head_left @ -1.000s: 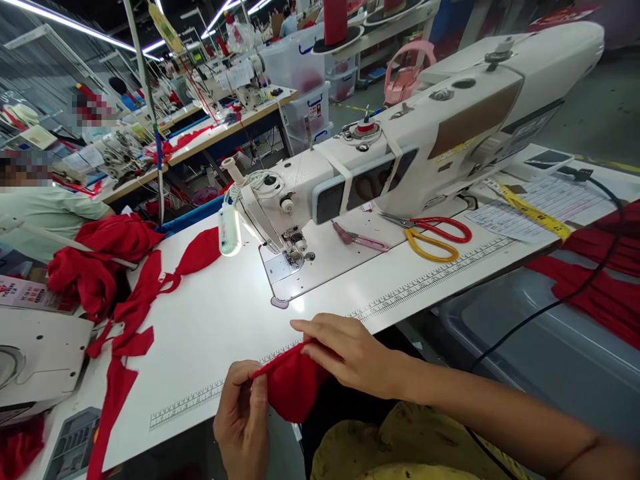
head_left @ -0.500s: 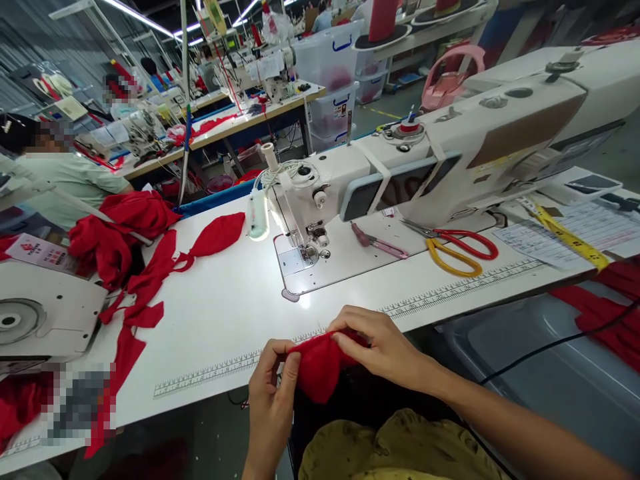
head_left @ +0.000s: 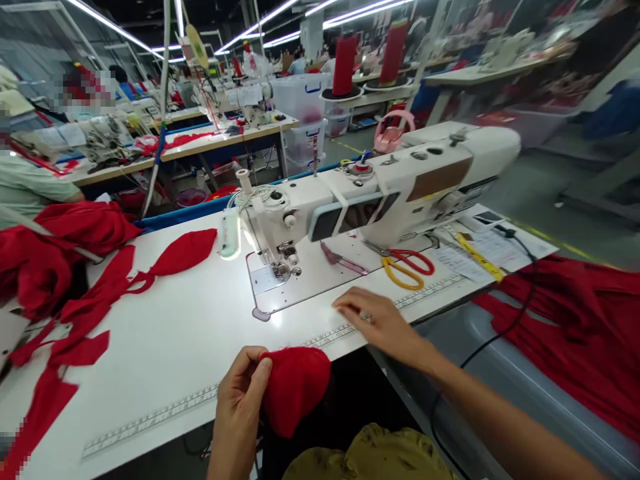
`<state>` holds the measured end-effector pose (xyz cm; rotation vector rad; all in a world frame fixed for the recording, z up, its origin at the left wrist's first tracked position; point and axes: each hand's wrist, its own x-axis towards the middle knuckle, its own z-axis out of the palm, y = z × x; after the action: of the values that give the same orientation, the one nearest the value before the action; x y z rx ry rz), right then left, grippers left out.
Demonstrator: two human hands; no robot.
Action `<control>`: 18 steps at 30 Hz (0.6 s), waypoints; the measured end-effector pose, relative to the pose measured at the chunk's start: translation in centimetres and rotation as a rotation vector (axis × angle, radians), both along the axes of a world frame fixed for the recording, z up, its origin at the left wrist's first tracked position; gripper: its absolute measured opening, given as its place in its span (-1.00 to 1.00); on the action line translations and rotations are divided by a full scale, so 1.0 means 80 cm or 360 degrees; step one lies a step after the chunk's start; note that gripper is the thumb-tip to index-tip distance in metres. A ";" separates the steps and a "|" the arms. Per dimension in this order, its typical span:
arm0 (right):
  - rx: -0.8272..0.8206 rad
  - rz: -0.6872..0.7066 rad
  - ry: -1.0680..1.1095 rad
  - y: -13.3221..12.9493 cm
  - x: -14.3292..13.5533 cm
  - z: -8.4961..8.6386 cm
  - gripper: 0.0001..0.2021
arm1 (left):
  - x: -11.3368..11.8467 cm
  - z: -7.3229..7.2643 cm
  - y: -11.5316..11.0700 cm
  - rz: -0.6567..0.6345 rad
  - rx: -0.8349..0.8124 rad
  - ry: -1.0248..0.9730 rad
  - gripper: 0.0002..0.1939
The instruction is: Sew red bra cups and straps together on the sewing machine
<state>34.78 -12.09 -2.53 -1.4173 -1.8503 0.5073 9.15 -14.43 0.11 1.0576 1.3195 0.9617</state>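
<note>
Between its thumb and fingers my left hand [head_left: 243,393] pinches the edge of a red fabric piece [head_left: 296,387], which hangs over the table's front edge. My right hand [head_left: 377,321] is apart from the fabric, above the printed ruler strip [head_left: 330,335]. Its thumb and fingertips are close together; whether something small is between them cannot be made out. Behind the hands stands a white sewing machine [head_left: 320,200], its needle area [head_left: 280,267] lit. Red-and-yellow scissors [head_left: 405,265] and a pink-handled tool [head_left: 345,259] lie to the right of the needle.
Joined red pieces [head_left: 183,253] lie on the left of the white table [head_left: 165,333], beside a red heap [head_left: 90,227]. At right are papers, a yellow tape measure [head_left: 477,257], a black cable and a grey bin [head_left: 525,360] with red fabric. A person's sleeve [head_left: 35,180] shows at left.
My right hand has let go of the red fabric and moved away from it. The fabric now hangs from my left hand alone. The camera view has turned to the right.
</note>
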 end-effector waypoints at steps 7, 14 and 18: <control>-0.0440 -0.0771 -0.1175 0.005 0.137 0.004 -0.63 | 0.024 0.017 0.013 -0.0254 -0.0216 -0.0130 -0.61; -0.0633 -0.0708 -0.1209 0.021 0.170 0.024 -0.63 | 0.033 0.011 0.019 -0.0409 -0.0127 -0.0109 -0.63; -0.0457 -0.0597 -0.1101 0.023 0.187 0.020 -0.77 | 0.029 0.009 0.019 -0.0386 -0.0130 -0.0097 -0.62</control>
<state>49.71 -10.22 -0.92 -2.2894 -1.9880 0.0857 11.50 -12.91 0.81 1.0883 1.1410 0.7470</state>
